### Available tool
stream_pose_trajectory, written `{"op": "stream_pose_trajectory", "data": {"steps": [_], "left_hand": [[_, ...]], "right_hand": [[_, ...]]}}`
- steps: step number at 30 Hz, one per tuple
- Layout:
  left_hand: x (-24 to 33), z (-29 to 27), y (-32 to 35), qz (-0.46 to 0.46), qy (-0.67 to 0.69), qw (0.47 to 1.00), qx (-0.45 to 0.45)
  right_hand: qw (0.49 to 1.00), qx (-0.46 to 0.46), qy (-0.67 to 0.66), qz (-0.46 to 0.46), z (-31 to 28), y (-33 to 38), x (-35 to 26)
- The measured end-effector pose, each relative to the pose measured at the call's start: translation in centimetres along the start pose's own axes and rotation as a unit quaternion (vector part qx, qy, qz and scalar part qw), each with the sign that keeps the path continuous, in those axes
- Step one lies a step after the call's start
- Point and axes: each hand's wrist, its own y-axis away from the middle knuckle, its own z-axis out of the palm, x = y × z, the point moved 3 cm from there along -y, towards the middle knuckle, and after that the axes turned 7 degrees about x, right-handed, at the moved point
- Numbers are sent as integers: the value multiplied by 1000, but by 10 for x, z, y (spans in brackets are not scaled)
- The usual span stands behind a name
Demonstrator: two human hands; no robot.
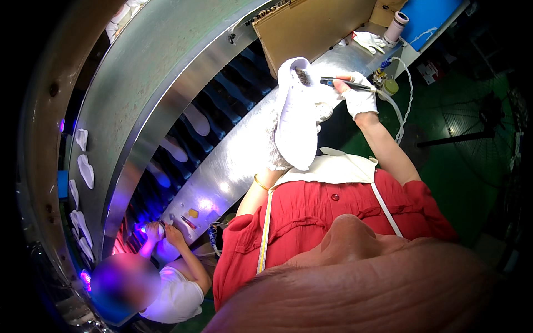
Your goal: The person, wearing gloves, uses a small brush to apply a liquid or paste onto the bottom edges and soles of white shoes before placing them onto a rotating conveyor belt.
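My left hand point(276, 145), in a white glove, supports a white shoe sole point(296, 130) from its left side and underneath. The sole's rounded toe points toward my body and its raised heel end faces away. In my gloved right hand point(359, 99), a slim black pen-shaped brush point(347, 83) is gripped between thumb and fingers. Dark bristles show against the heel end of the sole. A pale tube leads off from the brush's rear end. Beside the sole's right edge is a small whitish round shape that I cannot make out.
A metal bench point(244, 147) runs along a curved conveyor point(136, 77) carrying white pieces. Pale soles point(196, 119) lie in the dark rack below. A cardboard box point(311, 28), spare glove point(368, 40) and pink bottle point(396, 28) stand beyond. A co-worker point(177, 294) sits lower left; a fan point(472, 122) stands right.
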Motion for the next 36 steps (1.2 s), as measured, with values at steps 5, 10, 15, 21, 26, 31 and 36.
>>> {"op": "stream_pose_trajectory", "data": {"steps": [5, 10, 15, 21, 26, 31, 36], "left_hand": [[9, -2, 6, 21, -15, 1000, 1], [17, 20, 21, 38, -62, 989, 126], [28, 3, 23, 31, -12, 998, 44], [43, 27, 24, 55, 59, 996, -24], [37, 36, 25, 89, -14, 994, 69], [28, 29, 25, 78, -55, 990, 104], [14, 14, 11, 37, -55, 994, 92]], "right_hand": [[998, -47, -15, -46, 14, -3, 15], [966, -33, -191, 169, 18, -3, 1], [945, -36, -241, 219, 11, -5, 1], [860, -39, -385, 332, 20, 7, -24], [833, -57, -408, 369, 36, 20, -37], [835, -61, -402, 371, 46, 25, -35], [897, -30, -343, 278, 21, 8, 10]]}}
